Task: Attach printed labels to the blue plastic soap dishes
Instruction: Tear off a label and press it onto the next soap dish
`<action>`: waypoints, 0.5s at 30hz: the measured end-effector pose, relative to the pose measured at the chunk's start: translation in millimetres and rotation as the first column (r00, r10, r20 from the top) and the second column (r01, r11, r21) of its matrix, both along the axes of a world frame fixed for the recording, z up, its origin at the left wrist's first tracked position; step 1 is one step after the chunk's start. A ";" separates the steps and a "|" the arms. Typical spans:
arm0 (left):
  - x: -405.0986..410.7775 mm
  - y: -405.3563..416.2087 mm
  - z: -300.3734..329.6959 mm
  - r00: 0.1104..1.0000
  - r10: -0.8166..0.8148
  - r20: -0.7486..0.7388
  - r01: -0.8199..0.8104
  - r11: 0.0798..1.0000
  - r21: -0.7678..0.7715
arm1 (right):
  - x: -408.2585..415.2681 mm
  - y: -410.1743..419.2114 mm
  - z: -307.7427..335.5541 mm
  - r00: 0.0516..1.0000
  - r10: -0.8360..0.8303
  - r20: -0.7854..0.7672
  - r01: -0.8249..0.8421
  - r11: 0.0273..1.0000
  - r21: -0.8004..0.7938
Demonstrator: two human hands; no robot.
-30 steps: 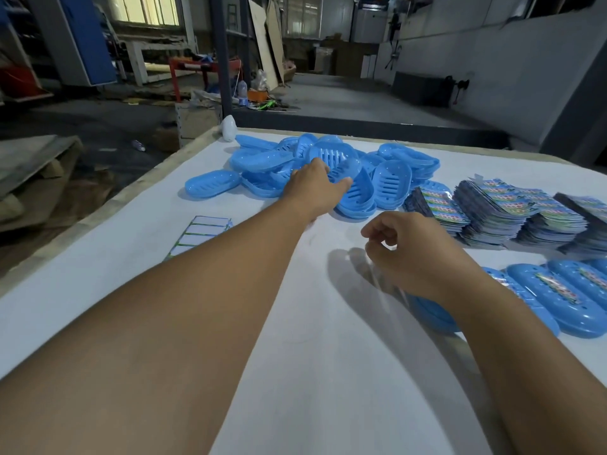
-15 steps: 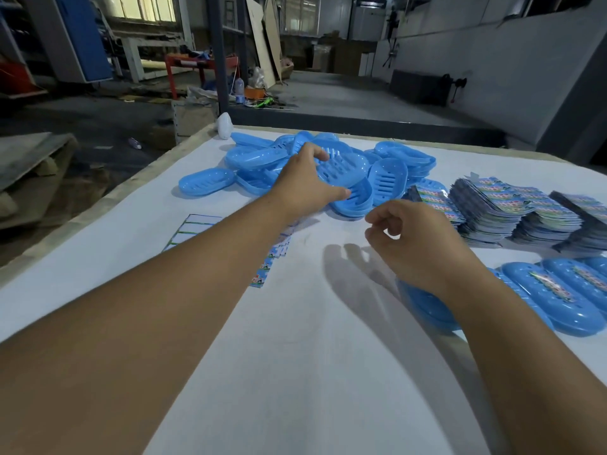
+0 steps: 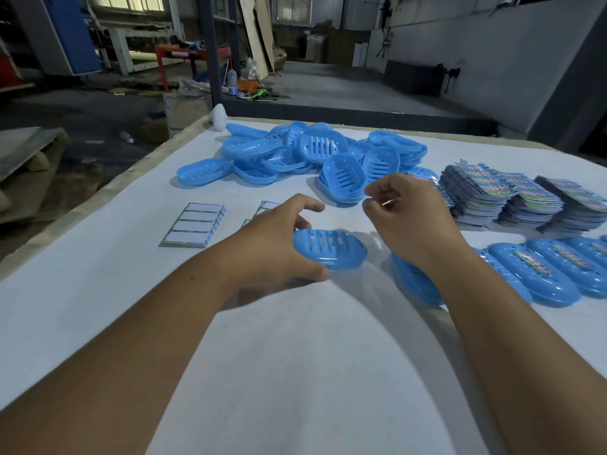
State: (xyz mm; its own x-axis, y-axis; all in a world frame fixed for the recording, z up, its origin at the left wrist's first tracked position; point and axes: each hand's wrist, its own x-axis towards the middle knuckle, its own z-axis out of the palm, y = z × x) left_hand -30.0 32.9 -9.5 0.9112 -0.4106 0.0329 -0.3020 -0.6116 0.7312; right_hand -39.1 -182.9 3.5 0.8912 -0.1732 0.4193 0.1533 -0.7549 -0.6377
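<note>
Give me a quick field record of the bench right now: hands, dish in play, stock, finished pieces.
left hand: grips one slotted blue soap dish just above the white table cover
right hand: fingers curled, pinching something thin; what it is cannot be told
unlabelled stock: pile of blue soap dishes at the far side
label stock: stacks of printed labels at the right
finished pieces: labelled dishes in a row at the near right
also on table: label backing sheets at the left

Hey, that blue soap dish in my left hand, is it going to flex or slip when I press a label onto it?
The soap dish looks like thin, light plastic with drain slots, so it may flex slightly. Its glossy surface could slip; the left hand grips only one end.
</note>
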 end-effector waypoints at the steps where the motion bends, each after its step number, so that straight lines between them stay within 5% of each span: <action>1: -0.1 0.7 -0.7 0.999 -0.006 -0.042 0.004 0.999 -0.051 | -0.1 0.1 -0.1 1.000 0.004 0.000 -0.004 1.000 -0.001; 3: -0.4 3.0 -2.4 0.994 -0.041 -0.105 0.028 0.992 -0.124 | -0.1 0.6 -0.2 1.000 0.007 0.002 -0.007 1.000 0.001; 7: 4.2 8.8 3.9 0.997 -0.044 -0.069 0.042 0.999 -0.032 | 0.0 -0.4 0.8 1.000 0.008 -0.012 -0.008 1.000 0.009; 12: 22.4 27.2 7.3 0.901 0.399 0.168 -0.411 0.911 0.042 | -0.5 -0.2 0.8 1.000 0.011 -0.016 -0.010 1.000 0.026; 15: 25.2 37.9 6.7 0.876 0.439 0.202 -0.481 0.830 0.283 | -0.5 0.7 0.2 1.000 0.012 -0.016 -0.011 1.000 0.026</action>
